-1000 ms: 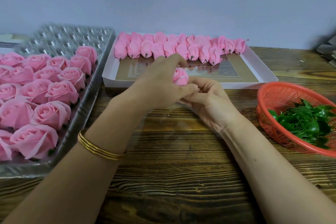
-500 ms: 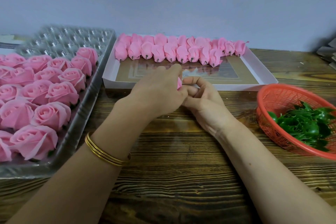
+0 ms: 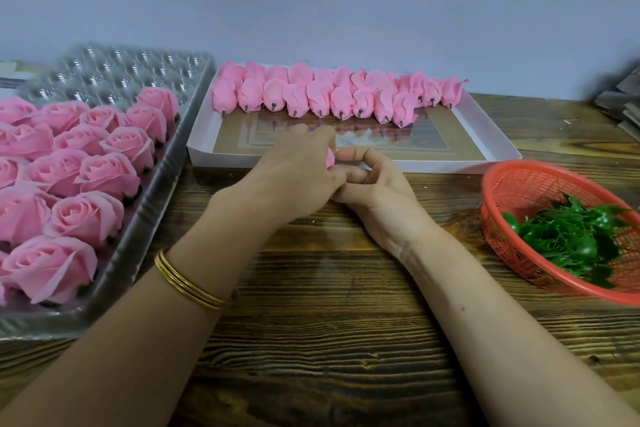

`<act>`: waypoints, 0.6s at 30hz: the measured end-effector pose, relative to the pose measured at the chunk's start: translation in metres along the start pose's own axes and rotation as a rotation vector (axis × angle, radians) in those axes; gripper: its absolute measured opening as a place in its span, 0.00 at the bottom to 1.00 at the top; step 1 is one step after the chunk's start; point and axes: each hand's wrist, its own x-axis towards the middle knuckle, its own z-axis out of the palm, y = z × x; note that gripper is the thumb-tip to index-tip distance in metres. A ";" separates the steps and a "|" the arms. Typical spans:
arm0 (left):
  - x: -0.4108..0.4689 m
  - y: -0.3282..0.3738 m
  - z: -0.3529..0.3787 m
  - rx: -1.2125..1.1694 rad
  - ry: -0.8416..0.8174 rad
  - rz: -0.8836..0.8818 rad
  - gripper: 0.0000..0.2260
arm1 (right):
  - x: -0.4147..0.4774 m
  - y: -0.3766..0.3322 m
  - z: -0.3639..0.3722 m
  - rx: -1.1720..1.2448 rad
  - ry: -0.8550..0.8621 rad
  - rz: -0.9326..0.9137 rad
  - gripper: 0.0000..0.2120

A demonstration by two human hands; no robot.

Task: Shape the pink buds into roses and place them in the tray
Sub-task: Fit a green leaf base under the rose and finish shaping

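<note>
A pink bud (image 3: 330, 160) is held between both hands over the wooden table, just in front of the white box; only a sliver of it shows. My left hand (image 3: 294, 177) curls over it from the left and hides most of it. My right hand (image 3: 372, 180) cups it from below and the right, thumb against its top. Several closed pink buds (image 3: 318, 97) lie in rows at the far end of the white box (image 3: 491, 135). Finished pink roses (image 3: 86, 163) fill the near part of the clear plastic tray (image 3: 145, 218) on the left.
A red plastic basket (image 3: 512, 184) with green leaf pieces (image 3: 571, 236) stands at the right. The far part of the tray shows bare cups (image 3: 114, 73). Grey stacked items (image 3: 620, 104) sit at the far right edge. A pale wall runs behind the table.
The bud sat plainly visible between the fingers a second ago. My left hand has since closed over it, and both hands have sunk slightly toward the table.
</note>
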 end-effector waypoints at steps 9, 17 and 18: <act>0.008 -0.014 -0.036 0.005 0.093 -0.059 0.05 | 0.003 -0.004 -0.003 0.081 0.024 0.095 0.18; 0.032 -0.055 -0.127 -0.108 0.291 -0.072 0.03 | 0.001 -0.007 -0.002 0.047 0.040 0.105 0.15; 0.037 -0.065 -0.137 -0.111 0.321 -0.099 0.03 | 0.001 -0.007 -0.002 0.047 0.041 0.105 0.15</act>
